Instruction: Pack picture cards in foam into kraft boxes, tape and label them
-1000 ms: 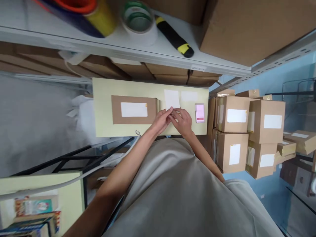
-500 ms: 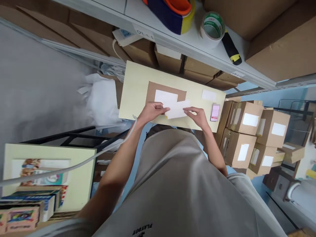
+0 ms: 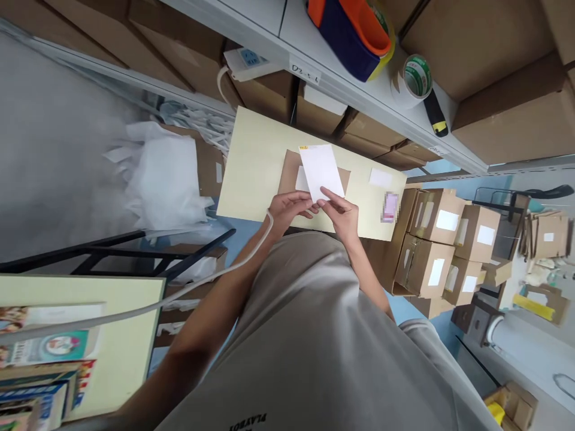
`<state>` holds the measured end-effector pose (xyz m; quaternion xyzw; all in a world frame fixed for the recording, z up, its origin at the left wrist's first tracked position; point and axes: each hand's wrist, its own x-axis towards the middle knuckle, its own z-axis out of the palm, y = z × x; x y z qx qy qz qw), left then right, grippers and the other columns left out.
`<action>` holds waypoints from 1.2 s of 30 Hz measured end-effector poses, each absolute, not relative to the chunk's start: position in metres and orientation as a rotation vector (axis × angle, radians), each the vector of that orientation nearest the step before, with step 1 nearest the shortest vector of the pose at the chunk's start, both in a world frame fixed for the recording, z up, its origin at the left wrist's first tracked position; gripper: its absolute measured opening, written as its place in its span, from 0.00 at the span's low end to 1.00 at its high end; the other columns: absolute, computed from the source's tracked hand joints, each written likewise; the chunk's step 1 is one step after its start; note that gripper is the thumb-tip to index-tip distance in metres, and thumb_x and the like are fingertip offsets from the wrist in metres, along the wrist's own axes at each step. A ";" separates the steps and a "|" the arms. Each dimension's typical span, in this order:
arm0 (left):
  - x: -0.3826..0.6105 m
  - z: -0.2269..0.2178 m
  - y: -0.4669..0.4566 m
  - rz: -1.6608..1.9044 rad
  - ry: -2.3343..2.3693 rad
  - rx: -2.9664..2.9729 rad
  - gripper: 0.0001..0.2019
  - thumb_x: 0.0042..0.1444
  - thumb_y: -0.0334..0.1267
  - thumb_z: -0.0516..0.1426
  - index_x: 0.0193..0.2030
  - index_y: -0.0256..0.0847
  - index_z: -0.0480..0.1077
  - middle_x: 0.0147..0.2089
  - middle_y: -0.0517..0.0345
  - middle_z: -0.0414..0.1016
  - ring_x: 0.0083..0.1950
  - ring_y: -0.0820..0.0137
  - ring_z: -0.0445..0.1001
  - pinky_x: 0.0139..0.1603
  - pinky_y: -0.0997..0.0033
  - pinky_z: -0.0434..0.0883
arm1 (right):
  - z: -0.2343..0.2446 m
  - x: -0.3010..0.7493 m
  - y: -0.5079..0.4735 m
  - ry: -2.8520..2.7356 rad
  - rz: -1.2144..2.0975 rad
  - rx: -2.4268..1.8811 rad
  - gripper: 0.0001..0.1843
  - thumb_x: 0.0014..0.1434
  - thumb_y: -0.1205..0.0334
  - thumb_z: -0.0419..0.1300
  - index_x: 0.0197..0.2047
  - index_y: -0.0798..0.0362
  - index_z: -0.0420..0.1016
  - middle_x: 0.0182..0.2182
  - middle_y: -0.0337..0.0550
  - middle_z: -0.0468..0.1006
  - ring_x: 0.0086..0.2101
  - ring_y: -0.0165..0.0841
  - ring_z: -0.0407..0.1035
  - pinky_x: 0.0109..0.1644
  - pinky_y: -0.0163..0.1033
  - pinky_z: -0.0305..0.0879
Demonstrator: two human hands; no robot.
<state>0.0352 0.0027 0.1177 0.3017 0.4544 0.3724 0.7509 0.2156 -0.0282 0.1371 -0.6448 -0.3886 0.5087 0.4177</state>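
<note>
My right hand (image 3: 345, 216) pinches the lower edge of a white label sheet (image 3: 321, 170), thumb and index finger near its lower left corner. The sheet stands tilted, with a small yellow mark at its upper left. At that same corner the fingertips of my left hand (image 3: 287, 209) are closed together, close against my right fingertips. Beneath the sheet lies a flat brown cardboard piece (image 3: 290, 170), with a second white paper (image 3: 302, 179) on it partly covered. Both rest on a pale yellow tabletop (image 3: 251, 161).
A phone (image 3: 390, 207) and a white slip (image 3: 380, 177) lie at the table's right. Above, a shelf (image 3: 359, 108) holds a tape dispenser (image 3: 350, 42), a tape roll (image 3: 411, 81) and a cutter (image 3: 435, 114). Labelled boxes (image 3: 431, 263) stack at right; a grey cable (image 3: 179, 293) crosses my left forearm.
The sheet has turned from lying sideways between both hands to upright, its yellow mark now at the top. My hands have come together at its lower edge. The view has shifted slightly.
</note>
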 end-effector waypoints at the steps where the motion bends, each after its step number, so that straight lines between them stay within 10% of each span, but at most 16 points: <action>1: 0.033 0.120 0.002 0.817 0.999 0.696 0.23 0.48 0.57 0.78 0.39 0.40 0.85 0.38 0.47 0.88 0.43 0.54 0.89 0.43 0.58 0.86 | 0.139 0.212 -0.028 -0.972 1.273 -1.601 0.29 0.60 0.37 0.80 0.59 0.43 0.93 0.47 0.42 0.94 0.46 0.42 0.88 0.62 0.50 0.86; 36: -0.039 0.121 0.015 0.828 0.957 0.795 0.25 0.50 0.61 0.77 0.37 0.42 0.81 0.35 0.49 0.85 0.40 0.56 0.87 0.32 0.65 0.78 | 0.157 0.131 -0.022 -1.025 1.159 -1.748 0.34 0.62 0.31 0.77 0.62 0.43 0.91 0.52 0.44 0.93 0.50 0.42 0.88 0.63 0.49 0.85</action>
